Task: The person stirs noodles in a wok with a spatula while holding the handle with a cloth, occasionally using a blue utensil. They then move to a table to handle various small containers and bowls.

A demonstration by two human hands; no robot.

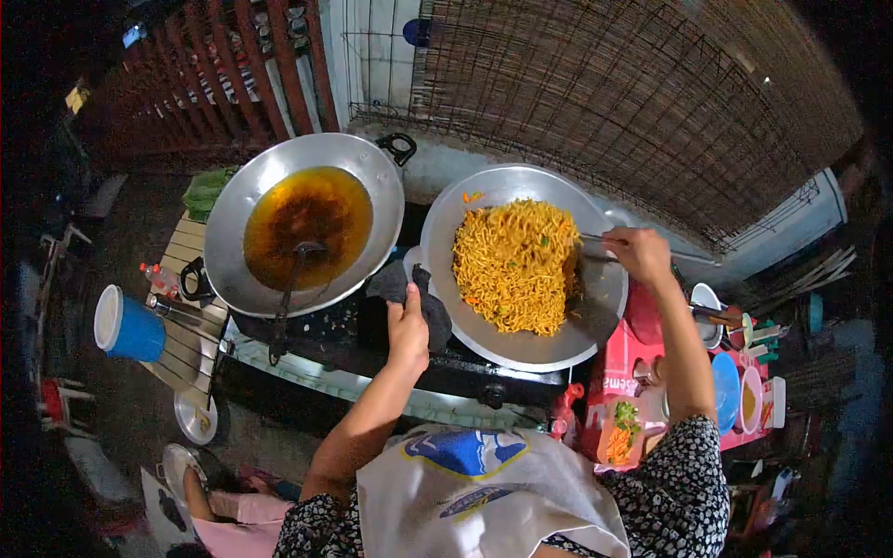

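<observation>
The left hand (407, 327) grips the cloth (433, 314) by the noodle wok (446, 232), and the right hand (640, 253) holds what looks like a spatula (595, 239).

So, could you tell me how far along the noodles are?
Done: the noodles look evenly yellow, mixed with vegetable bits. In hand: the left hand steadies the wok by its cloth-wrapped handle while the right hand works a spatula. Left: taking them out of the wok.

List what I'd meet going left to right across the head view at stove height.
blue cup → wok of oil → left hand gripping a dark cloth → wok of noodles → right hand holding a metal utensil → blue plate
</observation>
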